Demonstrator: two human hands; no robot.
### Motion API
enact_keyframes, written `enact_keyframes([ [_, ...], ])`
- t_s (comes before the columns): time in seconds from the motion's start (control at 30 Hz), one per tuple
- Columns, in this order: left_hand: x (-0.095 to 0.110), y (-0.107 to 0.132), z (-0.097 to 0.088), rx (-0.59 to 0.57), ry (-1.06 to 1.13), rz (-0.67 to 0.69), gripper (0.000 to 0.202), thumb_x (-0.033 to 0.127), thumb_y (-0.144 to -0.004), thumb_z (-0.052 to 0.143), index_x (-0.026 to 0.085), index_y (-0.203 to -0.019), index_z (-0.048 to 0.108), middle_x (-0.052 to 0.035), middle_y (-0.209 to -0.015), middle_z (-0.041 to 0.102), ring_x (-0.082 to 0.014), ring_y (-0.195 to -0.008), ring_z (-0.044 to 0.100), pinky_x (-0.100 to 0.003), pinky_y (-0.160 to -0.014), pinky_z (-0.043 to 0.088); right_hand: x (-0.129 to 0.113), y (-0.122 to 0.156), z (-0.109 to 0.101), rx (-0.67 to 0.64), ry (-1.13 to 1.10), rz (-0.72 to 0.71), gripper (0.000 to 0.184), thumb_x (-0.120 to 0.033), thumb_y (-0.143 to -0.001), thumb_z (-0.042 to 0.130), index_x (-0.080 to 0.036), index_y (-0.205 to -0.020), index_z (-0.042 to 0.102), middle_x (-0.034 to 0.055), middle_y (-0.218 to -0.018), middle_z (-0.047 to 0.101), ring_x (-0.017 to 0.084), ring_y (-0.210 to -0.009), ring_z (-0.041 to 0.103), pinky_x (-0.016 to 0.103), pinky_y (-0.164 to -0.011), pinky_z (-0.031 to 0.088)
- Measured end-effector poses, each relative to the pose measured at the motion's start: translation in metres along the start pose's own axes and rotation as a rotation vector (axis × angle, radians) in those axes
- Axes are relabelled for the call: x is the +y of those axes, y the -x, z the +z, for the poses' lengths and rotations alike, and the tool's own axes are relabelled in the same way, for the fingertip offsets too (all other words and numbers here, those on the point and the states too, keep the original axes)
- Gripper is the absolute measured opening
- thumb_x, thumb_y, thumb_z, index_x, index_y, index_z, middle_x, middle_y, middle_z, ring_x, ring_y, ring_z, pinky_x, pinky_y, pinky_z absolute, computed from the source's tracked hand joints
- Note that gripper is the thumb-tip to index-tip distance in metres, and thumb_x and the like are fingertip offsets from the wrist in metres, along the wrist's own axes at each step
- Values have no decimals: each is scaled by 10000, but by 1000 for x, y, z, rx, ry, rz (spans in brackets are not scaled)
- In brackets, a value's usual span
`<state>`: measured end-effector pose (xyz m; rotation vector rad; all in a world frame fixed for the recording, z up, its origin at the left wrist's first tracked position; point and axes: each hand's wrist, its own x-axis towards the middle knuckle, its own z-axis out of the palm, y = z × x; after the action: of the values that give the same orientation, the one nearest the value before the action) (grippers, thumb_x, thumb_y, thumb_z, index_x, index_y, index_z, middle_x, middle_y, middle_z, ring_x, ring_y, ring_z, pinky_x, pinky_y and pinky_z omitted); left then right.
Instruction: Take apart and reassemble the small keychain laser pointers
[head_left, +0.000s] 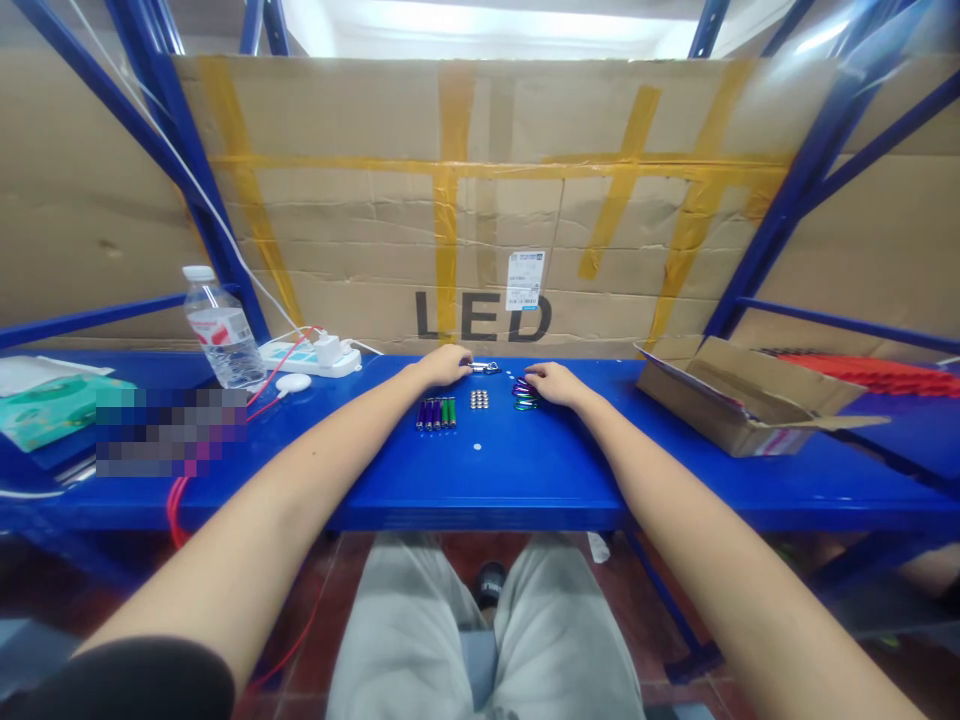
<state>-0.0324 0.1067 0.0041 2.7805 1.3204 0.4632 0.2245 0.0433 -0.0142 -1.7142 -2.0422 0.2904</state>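
Handling the slim silver piece (484,368) well seems to call for a light pinch at its near end, since it looks small and smooth. It lies on the blue table (555,465) right at the fingertips of the left hand (448,366); those fingers are curled down and together, but whether they grip it or only touch it I cannot tell. Beside the fingers of the right hand (556,382), on their inner side, lies a loose cluster of coloured clips (526,394). These fingers are bent over its edge, their hold unclear; lifting one clip clear of its neighbours would probably avoid a tangle.

Between the two sets of fingers and closer to the body sits a block of small silver rounds (479,400), easily scattered by a low wrist, I judge. Just bodyward of the left fingers, purple and green tubes (436,414) lie side by side. Well outward of the right fingers stands an open cardboard box (739,400).
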Motion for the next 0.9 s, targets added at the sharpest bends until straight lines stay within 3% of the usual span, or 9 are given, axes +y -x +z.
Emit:
enact_keyframes([
  [0.17,0,-3,10,-3,42,-78,243,299,-862,626,143,-1030,706,-129,-1088,724,-263,-1010,655,-330,-868,480,-7,3,-2,22,-65,72,341,-250,-949,519,-93,-1191,701,163,-1167,726,255,-1094,674,315,-956,476],
  [0.3,-6,5,6,-16,131,-111,135,255,-838,646,159,-918,700,-91,-993,732,-232,-933,660,-310,-828,483,-15,6,-6,139,-75,64,297,-251,-921,559,-98,-1119,718,172,-1123,730,266,-1075,670,342,-952,482],
  [0.43,-1,23,-5,160,238,-5,114,238,-879,576,171,-942,643,-85,-1004,711,-223,-931,642,-337,-834,482,-26,11,-5,218,-215,-73,287,-256,-878,624,-127,-1120,709,161,-1214,697,268,-1151,635,407,-1043,453],
  [0.57,20,40,-16,280,424,97,136,210,-918,494,182,-1032,563,-52,-909,684,-188,-834,638,-342,-820,487,-44,21,-3,111,-559,-180,423,-312,-860,662,-165,-1257,640,146,-1346,631,259,-1149,643,450,-1026,490],
  [0.63,34,46,-20,297,482,163,203,177,-928,452,191,-1112,536,-51,-966,681,-174,-852,635,-339,-844,488,-51,25,-3,81,-707,-272,444,-346,-841,693,-187,-1252,636,129,-1357,629,252,-1211,611,443,-1049,476],
  [0.7,46,49,-23,309,460,216,252,151,-930,426,196,-1151,537,-69,-1107,669,-178,-979,625,-341,-914,469,-55,27,-4,3,-863,-309,436,-387,-836,703,-193,-1221,639,123,-1256,686,240,-1161,642,427,-1008,506],
  [0.77,55,51,-23,296,424,224,252,155,-947,391,194,-1138,549,-72,-1142,661,-183,-1048,608,-341,-948,452,-55,28,-4,-99,-984,-260,406,-394,-811,733,-174,-1143,652,107,-1009,747,220,-960,710,396,-887,563],
  [0.83,60,52,-22,271,395,213,250,179,-965,367,196,-1130,553,-73,-1143,660,-188,-1068,601,-340,-950,447,-52,28,-5,-160,-1058,-172,351,-341,-767,780,-160,-1040,653,52,-760,713,185,-736,706,356,-760,586],
  [0.9,62,53,-20,239,366,208,235,232,-980,379,201,-1136,553,-71,-1125,666,-193,-1030,610,-337,-918,453,-50,27,-5,-170,-1100,-105,282,-278,-736,801,-160,-930,633,11,-639,652,159,-624,673,330,-692,584],
])
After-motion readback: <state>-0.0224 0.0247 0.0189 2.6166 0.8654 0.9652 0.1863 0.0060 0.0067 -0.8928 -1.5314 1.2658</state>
